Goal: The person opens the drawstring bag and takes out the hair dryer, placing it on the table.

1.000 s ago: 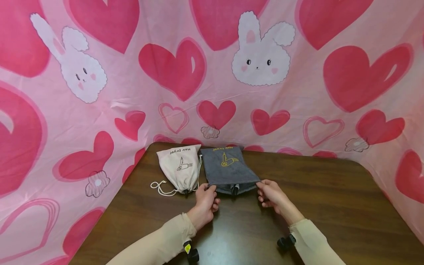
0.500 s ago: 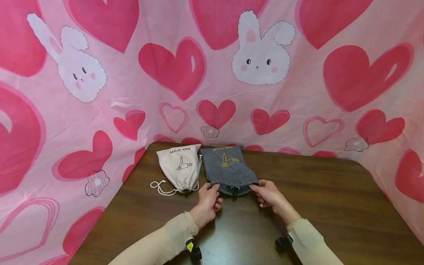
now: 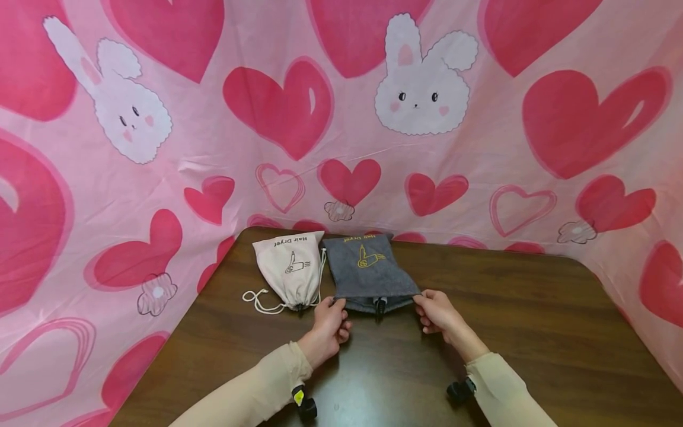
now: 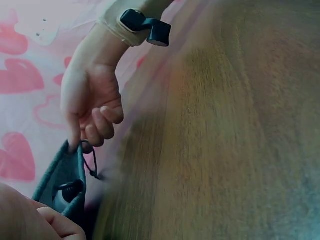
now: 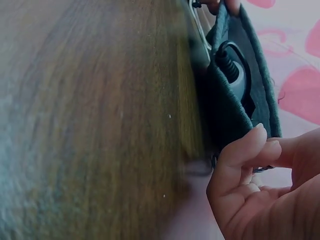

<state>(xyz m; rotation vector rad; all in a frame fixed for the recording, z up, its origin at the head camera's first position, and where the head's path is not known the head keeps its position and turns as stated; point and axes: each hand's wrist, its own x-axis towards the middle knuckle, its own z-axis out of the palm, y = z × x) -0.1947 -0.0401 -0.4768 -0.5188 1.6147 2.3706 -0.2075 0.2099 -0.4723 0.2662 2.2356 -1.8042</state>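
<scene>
While left fingers [image 3: 338, 305] and right fingers [image 3: 423, 301] pinch gray bag [image 3: 368, 270] at rim [image 3: 395, 296], mouth [image 3: 358, 304] gaping, tabletop [image 3: 533, 320] stretching rightward

A brown wooden table [image 3: 533, 332] is backed by a pink cloth [image 3: 354, 107], on which red hearts [image 3: 560, 124], white rabbit heads [image 3: 421, 112] and small sketched flowers [image 3: 157, 295] are printed. A cream drawstring bag [image 3: 290, 284], marked with inverted lettering [image 3: 290, 241], is laid toward the far left corner; its white cord [image 3: 259, 302] is looped on the tabletop.
</scene>
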